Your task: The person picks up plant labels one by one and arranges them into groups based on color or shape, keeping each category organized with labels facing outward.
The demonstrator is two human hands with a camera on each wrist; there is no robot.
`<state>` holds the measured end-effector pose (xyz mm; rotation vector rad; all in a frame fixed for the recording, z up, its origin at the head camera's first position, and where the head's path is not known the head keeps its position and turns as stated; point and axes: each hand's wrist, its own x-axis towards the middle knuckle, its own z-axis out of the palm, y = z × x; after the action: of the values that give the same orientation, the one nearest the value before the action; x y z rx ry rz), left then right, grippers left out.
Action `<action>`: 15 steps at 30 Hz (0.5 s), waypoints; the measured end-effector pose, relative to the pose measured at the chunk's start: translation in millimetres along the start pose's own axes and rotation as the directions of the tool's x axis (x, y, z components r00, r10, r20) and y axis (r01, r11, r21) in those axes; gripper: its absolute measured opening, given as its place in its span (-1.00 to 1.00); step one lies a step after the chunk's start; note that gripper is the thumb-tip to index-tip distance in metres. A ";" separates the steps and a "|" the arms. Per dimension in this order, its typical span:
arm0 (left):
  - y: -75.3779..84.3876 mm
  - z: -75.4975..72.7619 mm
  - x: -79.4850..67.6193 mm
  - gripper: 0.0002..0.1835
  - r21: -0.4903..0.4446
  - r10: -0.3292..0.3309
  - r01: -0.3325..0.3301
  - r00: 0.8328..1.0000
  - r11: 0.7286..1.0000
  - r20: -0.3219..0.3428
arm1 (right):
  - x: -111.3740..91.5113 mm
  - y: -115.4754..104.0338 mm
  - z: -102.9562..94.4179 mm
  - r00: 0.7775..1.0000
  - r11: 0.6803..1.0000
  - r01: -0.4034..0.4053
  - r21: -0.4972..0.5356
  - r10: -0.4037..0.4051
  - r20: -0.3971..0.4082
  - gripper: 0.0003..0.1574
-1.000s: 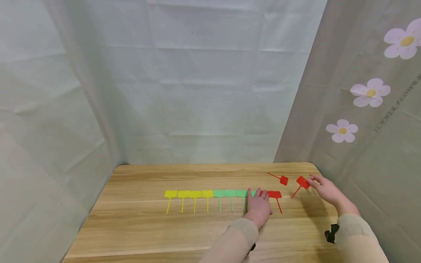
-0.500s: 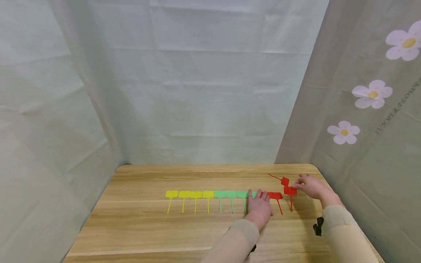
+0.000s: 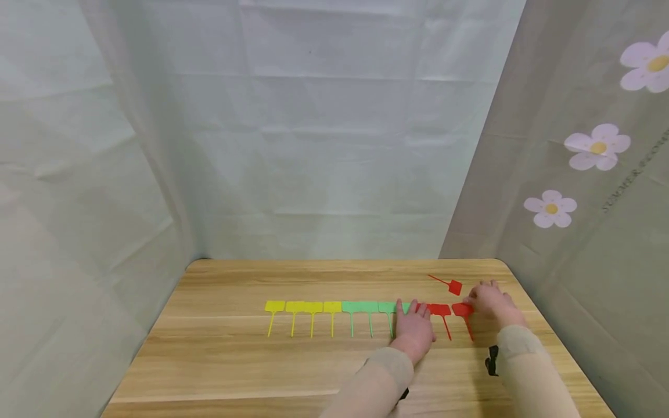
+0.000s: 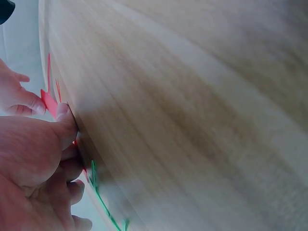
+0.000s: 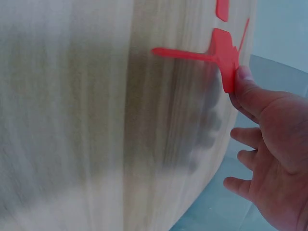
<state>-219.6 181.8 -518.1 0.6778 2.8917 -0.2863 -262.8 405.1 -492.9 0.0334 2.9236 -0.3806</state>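
Observation:
My right hand [image 3: 495, 304] pinches a red cable tie tag [image 5: 223, 60] by one corner between thumb and forefinger. In the head view its flat head lies just right of the row's last red tag [image 3: 441, 309], a narrow gap between them, with the stem pointing toward me. My left hand [image 3: 414, 333] rests on the row with fingers spread, covering parts of the green tags [image 3: 360, 306] and red tags near its right end. Beyond the row lies a loose red tag [image 3: 455, 287], its stem pointing left.
Several yellow tags [image 3: 313, 307] form the row's left part, stems toward me. The wooden table [image 3: 235, 371] is closed in by pale cloth at the back and both sides. Flowers are printed on the right cloth [image 3: 601, 244].
My right hand has brought the red tag left and nearer to me, turning its stem toward me beside the row's end. My left hand has stayed on the row.

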 end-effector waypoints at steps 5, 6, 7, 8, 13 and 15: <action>0.0 -0.1 0.3 -0.31 0.005 0.002 -0.002 1.000 1.000 -0.001 | 1.6 -0.3 3.5 1.000 1.000 -0.004 0.008 0.004 -0.009 -0.67; -0.1 0.0 0.6 -0.31 0.005 0.002 -0.002 1.000 1.000 -0.001 | 1.8 -0.5 4.2 1.000 1.000 0.000 0.005 0.000 -0.014 -0.67; -0.2 0.3 0.6 -0.31 0.006 0.002 -0.002 1.000 1.000 0.000 | 1.6 -1.1 4.6 1.000 1.000 0.002 0.006 -0.002 -0.016 -0.67; -0.4 0.1 0.6 -0.31 0.007 0.002 -0.002 1.000 1.000 0.000 | 1.4 -1.7 5.1 1.000 1.000 0.006 0.004 -0.006 -0.018 -0.66; 0.0 1.3 1.5 -0.31 -0.013 0.001 -0.001 1.000 1.000 -0.004 | -1.6 -4.6 7.0 1.000 1.000 0.014 0.001 -0.014 -0.026 -0.64; 0.3 1.3 1.2 -0.30 -0.014 -0.002 0.002 1.000 1.000 -0.002 | -2.6 -5.9 7.5 1.000 1.000 0.016 0.003 -0.016 -0.025 -0.65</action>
<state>-220.5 182.2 -519.7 0.6737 2.8940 -0.2651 -259.1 397.5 -498.1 0.0147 2.9492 -0.3900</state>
